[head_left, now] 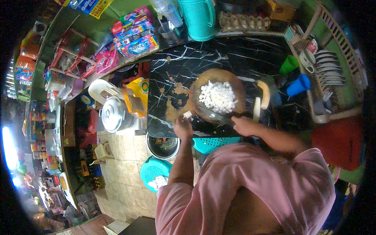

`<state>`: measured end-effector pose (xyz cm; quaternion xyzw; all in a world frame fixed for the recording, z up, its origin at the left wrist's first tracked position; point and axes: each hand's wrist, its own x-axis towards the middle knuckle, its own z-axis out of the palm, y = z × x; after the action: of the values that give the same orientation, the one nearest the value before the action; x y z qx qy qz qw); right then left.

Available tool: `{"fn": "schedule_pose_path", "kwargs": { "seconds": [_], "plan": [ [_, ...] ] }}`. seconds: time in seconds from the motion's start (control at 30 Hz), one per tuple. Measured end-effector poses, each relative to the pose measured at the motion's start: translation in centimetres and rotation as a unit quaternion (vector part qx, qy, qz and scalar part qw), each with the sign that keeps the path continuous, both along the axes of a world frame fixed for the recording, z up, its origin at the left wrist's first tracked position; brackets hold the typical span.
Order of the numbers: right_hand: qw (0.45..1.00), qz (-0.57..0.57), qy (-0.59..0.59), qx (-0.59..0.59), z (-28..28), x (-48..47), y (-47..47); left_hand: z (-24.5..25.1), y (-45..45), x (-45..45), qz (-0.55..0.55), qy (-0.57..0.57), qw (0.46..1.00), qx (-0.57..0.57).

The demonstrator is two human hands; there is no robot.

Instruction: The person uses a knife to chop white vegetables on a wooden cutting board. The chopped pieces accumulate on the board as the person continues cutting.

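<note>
My left hand (183,127) pinches a small white block (187,114) of what looks like a peeled root vegetable, just off the left lower edge of a round wooden chopping board (195,85). My right hand (245,125) grips the handle of a knife. Its dark blade (219,117) lies along the near part of the board, with a bit of white on it. A heap of diced white pieces (217,95) covers the board's middle. To the right lie a white peeled stick (257,107) and a curved yellowish piece (265,95) that I cannot name for certain.
Brown smears mark the black marble-patterned tabletop (249,53). Blue (298,85) and green (289,64) cups and a dish rack (320,117) with plates stand right. At the back are a teal pitcher (197,20) and eggs (243,22). A lidded pot (113,114) stands left; below is a metal basin (163,147).
</note>
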<state>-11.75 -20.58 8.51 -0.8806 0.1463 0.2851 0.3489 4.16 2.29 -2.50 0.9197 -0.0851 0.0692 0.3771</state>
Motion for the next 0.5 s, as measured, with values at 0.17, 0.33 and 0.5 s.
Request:
{"fn": "schedule_pose_path", "kwargs": {
  "seconds": [0.17, 0.33, 0.5],
  "plan": [
    [0.999, 0.011, -0.026, -0.018, -2.8, -0.2, -0.4, 0.3, 2.6, 1.7, 0.025, 0.013, 0.999, 0.037],
    [0.98, -0.126, 0.044, 0.149, -2.2, 0.9, -1.6, 2.9, -0.8, -1.1, -0.12, -0.224, 0.967, 0.009],
    [0.963, -0.164, 0.009, 0.212, -2.1, 0.9, -2.2, 4.0, -5.3, -4.2, -0.314, -0.191, 0.919, 0.14]
  ]
}}
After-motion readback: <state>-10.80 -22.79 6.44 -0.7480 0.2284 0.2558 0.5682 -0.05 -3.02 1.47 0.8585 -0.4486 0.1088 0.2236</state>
